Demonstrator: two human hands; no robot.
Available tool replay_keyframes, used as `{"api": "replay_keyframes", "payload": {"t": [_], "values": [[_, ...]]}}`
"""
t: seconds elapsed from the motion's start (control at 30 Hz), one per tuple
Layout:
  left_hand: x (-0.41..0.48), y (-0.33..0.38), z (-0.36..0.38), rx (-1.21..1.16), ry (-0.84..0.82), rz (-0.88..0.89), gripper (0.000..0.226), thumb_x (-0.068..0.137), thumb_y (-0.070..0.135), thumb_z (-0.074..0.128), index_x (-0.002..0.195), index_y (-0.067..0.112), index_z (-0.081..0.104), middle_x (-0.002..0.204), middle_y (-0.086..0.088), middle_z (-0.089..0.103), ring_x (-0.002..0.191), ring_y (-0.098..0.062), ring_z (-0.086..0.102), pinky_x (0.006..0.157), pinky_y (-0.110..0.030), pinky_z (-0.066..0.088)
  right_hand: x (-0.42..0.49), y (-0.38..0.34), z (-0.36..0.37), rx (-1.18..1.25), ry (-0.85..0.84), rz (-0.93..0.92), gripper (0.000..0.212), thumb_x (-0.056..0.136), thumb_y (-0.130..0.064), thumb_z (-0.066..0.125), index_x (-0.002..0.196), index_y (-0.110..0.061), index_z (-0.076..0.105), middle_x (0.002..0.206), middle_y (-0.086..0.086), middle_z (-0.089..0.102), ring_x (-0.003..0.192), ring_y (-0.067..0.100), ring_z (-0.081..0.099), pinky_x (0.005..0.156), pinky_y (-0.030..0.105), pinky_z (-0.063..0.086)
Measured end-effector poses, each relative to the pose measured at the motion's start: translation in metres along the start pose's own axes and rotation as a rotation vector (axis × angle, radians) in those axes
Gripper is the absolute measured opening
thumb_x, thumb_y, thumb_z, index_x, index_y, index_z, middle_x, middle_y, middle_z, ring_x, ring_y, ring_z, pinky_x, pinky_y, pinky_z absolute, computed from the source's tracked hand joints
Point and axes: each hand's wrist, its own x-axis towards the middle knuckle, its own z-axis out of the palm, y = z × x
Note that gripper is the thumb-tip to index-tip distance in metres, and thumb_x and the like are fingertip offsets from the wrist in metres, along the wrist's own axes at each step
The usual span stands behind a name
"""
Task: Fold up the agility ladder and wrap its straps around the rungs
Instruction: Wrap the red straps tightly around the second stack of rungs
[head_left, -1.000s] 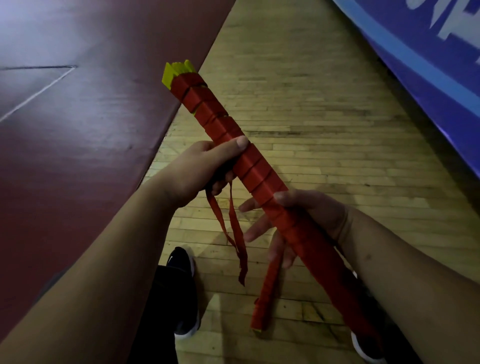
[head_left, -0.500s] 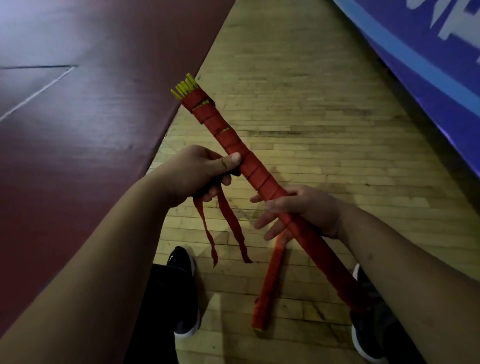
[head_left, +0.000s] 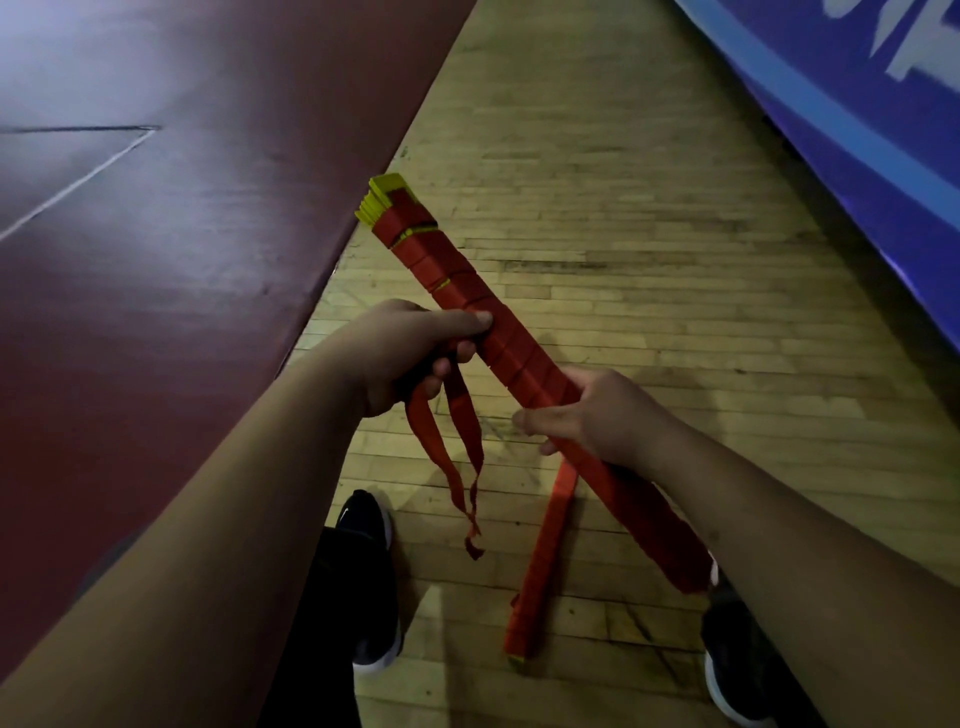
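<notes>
The folded agility ladder is a long bundle of yellow rungs wound in red strap, slanting from upper left to lower right. Yellow rung ends show at its far tip. My left hand grips the bundle near its middle, thumb on top, and pins two loose strap ends that hang below it. My right hand holds the bundle lower down, fingers curled around it. A second red-wrapped bundle lies on the floor under the held one.
Wooden floor runs ahead. A dark red mat borders it on the left, and a blue banner on the right. My black shoes stand below, the right one under the bundle's near end.
The bundle has rolled in my hands, so its yellow ends face differently. My right hand has closed around it, and the loose strap ends have swung slightly.
</notes>
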Motion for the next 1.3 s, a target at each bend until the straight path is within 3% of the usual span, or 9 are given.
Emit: {"api": "replay_keyframes", "payload": {"t": [0.17, 0.33, 0.47, 0.63, 0.77, 0.9, 1.0, 1.13, 1.3], "values": [[-0.004, -0.002, 0.007, 0.188, 0.098, 0.044, 0.056, 0.094, 0.061, 0.076, 0.104, 0.006, 0.076, 0.067, 0.004, 0.066, 0.048, -0.006, 0.052, 0.046, -0.022, 0.046, -0.002, -0.002, 0.009, -0.159, 0.092, -0.002, 0.033, 0.081, -0.059, 0.089, 0.102, -0.039, 0.073, 0.082, -0.009, 0.081, 0.074, 0.009, 0.079, 0.074, 0.034, 0.066], [-0.003, -0.006, 0.016, 0.212, 0.121, 0.048, 0.054, 0.098, 0.060, 0.072, 0.101, 0.006, 0.077, 0.067, 0.002, 0.068, 0.047, -0.008, 0.053, 0.046, -0.024, 0.048, -0.009, -0.002, 0.013, -0.174, 0.113, 0.010, 0.029, 0.081, -0.059, 0.088, 0.094, -0.036, 0.075, 0.078, -0.008, 0.080, 0.071, 0.011, 0.078, 0.077, 0.039, 0.067], [-0.001, -0.005, 0.018, 0.177, 0.147, 0.082, 0.050, 0.099, 0.055, 0.073, 0.102, 0.006, 0.076, 0.067, 0.001, 0.066, 0.047, -0.008, 0.051, 0.046, -0.024, 0.047, -0.012, -0.005, 0.010, -0.100, 0.068, 0.022, 0.032, 0.081, -0.056, 0.090, 0.100, -0.035, 0.074, 0.085, -0.007, 0.082, 0.074, 0.012, 0.080, 0.079, 0.041, 0.068], [0.001, -0.003, 0.014, 0.108, 0.169, 0.141, 0.050, 0.096, 0.057, 0.073, 0.100, 0.007, 0.073, 0.071, -0.001, 0.060, 0.050, -0.009, 0.046, 0.046, -0.025, 0.042, -0.013, -0.015, -0.005, 0.105, -0.143, 0.024, 0.041, 0.091, -0.049, 0.083, 0.124, -0.027, 0.069, 0.104, 0.002, 0.084, 0.091, 0.027, 0.083, 0.089, 0.047, 0.066], [0.001, -0.001, 0.012, 0.006, 0.092, 0.193, 0.043, 0.097, 0.056, 0.072, 0.088, 0.014, 0.066, 0.066, 0.000, 0.053, 0.050, -0.011, 0.040, 0.048, -0.026, 0.037, -0.015, -0.018, -0.012, 0.385, -0.334, 0.052, 0.052, 0.100, -0.052, 0.067, 0.129, -0.009, 0.065, 0.113, 0.017, 0.081, 0.104, 0.040, 0.078, 0.093, 0.051, 0.061], [0.004, -0.001, 0.016, -0.128, -0.045, 0.278, 0.049, 0.103, 0.053, 0.067, 0.067, 0.023, 0.054, 0.064, 0.001, 0.045, 0.049, -0.011, 0.032, 0.048, -0.025, 0.030, -0.018, -0.012, -0.006, 0.802, -0.737, 0.066, 0.065, 0.100, -0.060, 0.054, 0.130, -0.003, 0.063, 0.124, 0.023, 0.072, 0.102, 0.037, 0.075, 0.086, 0.048, 0.063], [0.005, -0.001, 0.018, -0.142, -0.132, 0.325, 0.051, 0.102, 0.055, 0.066, 0.069, 0.020, 0.050, 0.064, 0.000, 0.042, 0.049, -0.011, 0.030, 0.048, -0.024, 0.029, -0.018, -0.007, -0.002, 0.866, -0.856, -0.002, 0.066, 0.101, -0.056, 0.057, 0.141, -0.005, 0.064, 0.127, 0.023, 0.072, 0.087, 0.027, 0.080, 0.072, 0.040, 0.066], [0.001, 0.004, 0.016, -0.048, -0.180, 0.353, 0.047, 0.102, 0.057, 0.060, 0.078, 0.017, 0.057, 0.067, 0.001, 0.050, 0.051, -0.011, 0.034, 0.051, -0.024, 0.032, -0.014, -0.003, -0.008, 0.824, -0.824, -0.043, 0.058, 0.094, -0.043, 0.073, 0.139, -0.007, 0.068, 0.120, 0.022, 0.073, 0.076, 0.023, 0.079, 0.061, 0.034, 0.063], [-0.001, 0.003, 0.013, 0.094, -0.119, 0.333, 0.050, 0.098, 0.060, 0.058, 0.080, 0.014, 0.061, 0.058, 0.007, 0.054, 0.049, -0.011, 0.041, 0.052, -0.024, 0.038, -0.013, -0.005, -0.016, 0.656, -0.684, -0.021, 0.047, 0.098, -0.033, 0.061, 0.138, -0.009, 0.064, 0.116, 0.021, 0.075, 0.074, 0.025, 0.077, 0.059, 0.033, 0.061]]}}
